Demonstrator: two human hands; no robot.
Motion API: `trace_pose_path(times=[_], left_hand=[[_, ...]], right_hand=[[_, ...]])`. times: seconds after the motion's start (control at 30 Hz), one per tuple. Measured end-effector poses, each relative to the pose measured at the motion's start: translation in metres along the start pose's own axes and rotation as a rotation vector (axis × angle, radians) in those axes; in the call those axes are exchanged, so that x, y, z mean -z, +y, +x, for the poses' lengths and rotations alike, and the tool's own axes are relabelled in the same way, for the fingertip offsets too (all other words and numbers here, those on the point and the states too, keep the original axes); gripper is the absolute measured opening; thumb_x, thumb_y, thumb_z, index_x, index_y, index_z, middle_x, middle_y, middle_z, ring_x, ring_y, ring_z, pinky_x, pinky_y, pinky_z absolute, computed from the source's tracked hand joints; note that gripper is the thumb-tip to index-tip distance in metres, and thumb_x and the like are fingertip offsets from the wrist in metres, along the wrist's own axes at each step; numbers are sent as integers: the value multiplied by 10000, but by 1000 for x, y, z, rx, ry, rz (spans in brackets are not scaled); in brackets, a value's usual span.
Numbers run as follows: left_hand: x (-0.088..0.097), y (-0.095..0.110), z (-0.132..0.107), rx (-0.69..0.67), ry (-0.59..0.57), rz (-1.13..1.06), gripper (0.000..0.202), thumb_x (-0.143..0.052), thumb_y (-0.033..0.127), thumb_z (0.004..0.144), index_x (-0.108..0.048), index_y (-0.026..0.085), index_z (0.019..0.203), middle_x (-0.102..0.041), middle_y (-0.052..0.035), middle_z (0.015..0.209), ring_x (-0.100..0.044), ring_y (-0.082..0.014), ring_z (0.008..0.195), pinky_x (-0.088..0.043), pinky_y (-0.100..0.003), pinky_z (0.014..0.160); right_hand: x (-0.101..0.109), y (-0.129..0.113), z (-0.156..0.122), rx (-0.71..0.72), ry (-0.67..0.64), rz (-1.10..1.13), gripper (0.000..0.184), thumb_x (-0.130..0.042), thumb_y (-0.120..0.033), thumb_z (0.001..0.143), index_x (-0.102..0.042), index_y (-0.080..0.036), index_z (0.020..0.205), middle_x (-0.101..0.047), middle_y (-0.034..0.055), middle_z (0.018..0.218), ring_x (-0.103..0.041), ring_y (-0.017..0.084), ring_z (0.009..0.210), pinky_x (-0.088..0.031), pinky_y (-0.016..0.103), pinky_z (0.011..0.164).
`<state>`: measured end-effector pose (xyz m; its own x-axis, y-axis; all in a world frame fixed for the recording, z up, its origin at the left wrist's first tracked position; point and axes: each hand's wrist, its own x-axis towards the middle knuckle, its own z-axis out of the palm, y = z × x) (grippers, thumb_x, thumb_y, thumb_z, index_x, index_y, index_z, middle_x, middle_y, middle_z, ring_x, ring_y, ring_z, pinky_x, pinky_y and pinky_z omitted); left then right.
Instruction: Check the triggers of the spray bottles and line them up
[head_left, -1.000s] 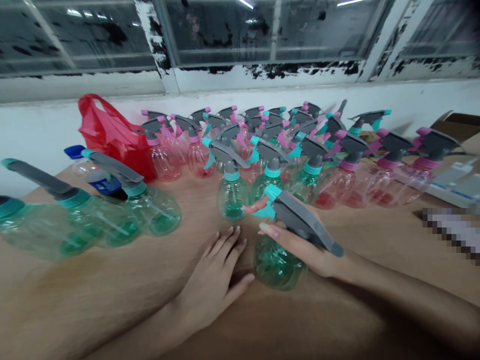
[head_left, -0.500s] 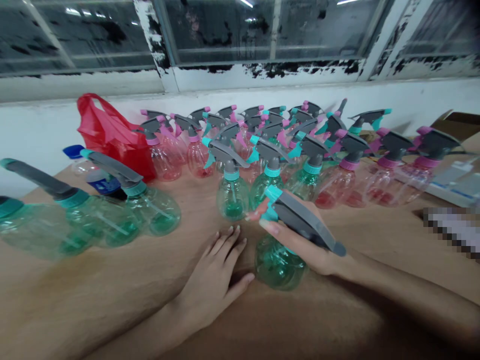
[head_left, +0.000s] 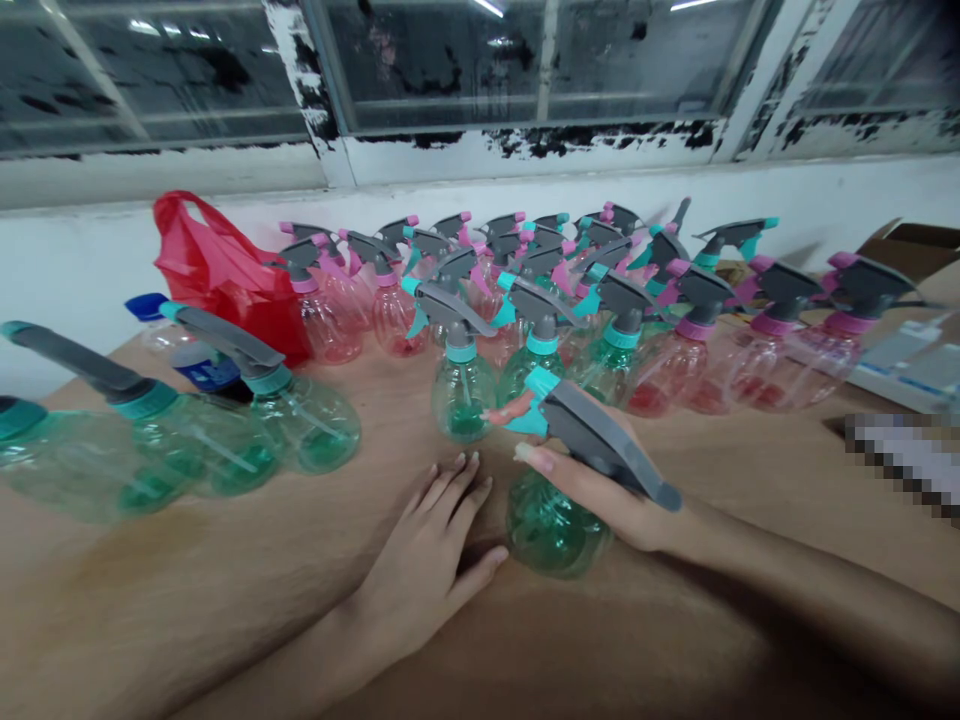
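Here we are at a wooden table (head_left: 225, 590) below dark windows (head_left: 450, 70), our right hand (head_left: 634, 510) wrapped round a green spray bottle (head_left: 559, 535) at near centre, our left hand (head_left: 424, 560) flat on the wood just left of it. Ranked bottles (head_left: 463, 388) crowd the far side, while near left and near right lie open.
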<state>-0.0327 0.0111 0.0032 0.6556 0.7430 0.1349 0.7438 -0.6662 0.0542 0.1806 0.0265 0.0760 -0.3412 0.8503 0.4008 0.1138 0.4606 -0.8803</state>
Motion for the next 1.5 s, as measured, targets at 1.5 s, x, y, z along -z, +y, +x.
trace_pose_path(times=[1.5], left_hand=[[-1,0,0,4,10,-15,566,-465,488,939,-432,117,1366,-409,-151,1449,-358,-297,1336,-274,-496,1088]], right_hand=[[0,-3,-2,-12,16,26,247,-623,-331,827,-595,-223,1047,-645,23,920,-565,115,618,-485,262,597]])
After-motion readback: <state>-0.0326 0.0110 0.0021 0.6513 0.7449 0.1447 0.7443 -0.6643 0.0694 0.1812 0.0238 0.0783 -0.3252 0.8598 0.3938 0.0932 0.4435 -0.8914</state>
